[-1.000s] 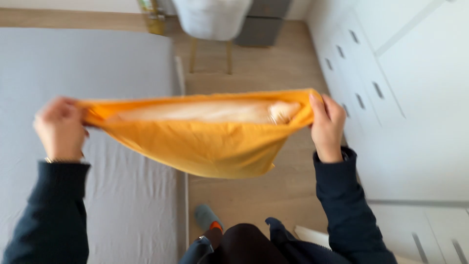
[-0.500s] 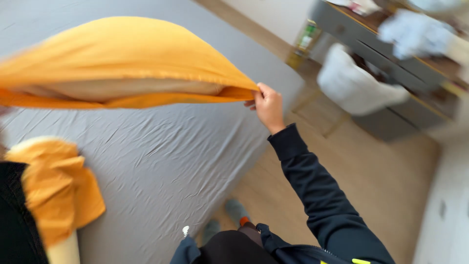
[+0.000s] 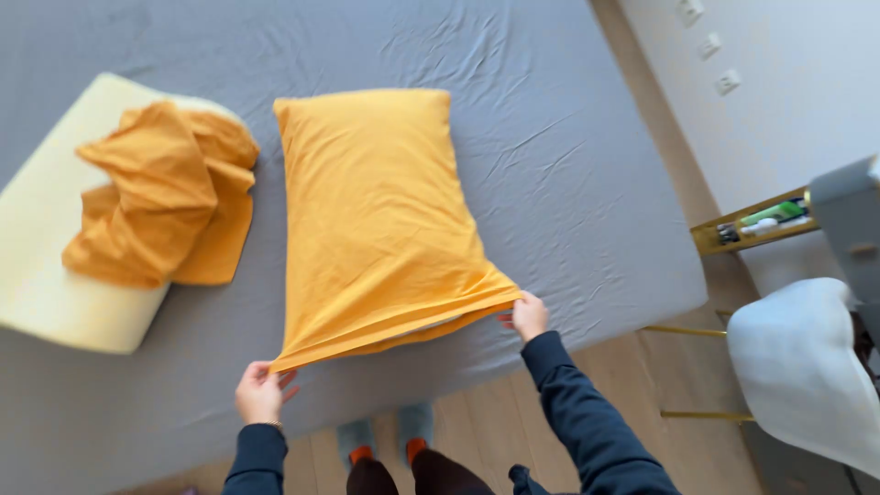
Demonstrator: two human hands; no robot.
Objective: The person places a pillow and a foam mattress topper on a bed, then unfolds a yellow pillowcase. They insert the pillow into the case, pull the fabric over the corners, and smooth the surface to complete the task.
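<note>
Change: half a second ago the orange pillow (image 3: pixel 376 215) was swinging in the air over the bed; now it is lying flat on the grey sheet (image 3: pixel 568 183), and both hands are showing again at its near end
Count: one filled orange pillow; one loose orange pillowcase (image 3: pixel 165 197); one bare cream pillow (image 3: pixel 46 266); one grey sheet; two hands; two slippered feet (image 3: pixel 390 435); one white chair (image 3: pixel 807 371)
Left hand: the left hand (image 3: pixel 259 394) is pinching the near left corner of the pillow's open end, fingers closed on the cloth
Right hand: the right hand (image 3: pixel 529 316) is gripping the near right corner of the same open end, closed on the fabric; it is sitting farther forward than the left
Pillow place: it is stretching away from both hands, between them at its near edge, resting on the sheet
Long axis: it is running from the hands towards the far side of the bed, leaning a little leftward as it goes; the open end is pointing at the person, the closed end pointing away
Beyond the left hand: the loose pillowcase is lying crumpled on the bare cream pillow, just beside the orange pillow
Beside the right hand: the chair is standing on the wood floor (image 3: pixel 697 385), well apart
</note>
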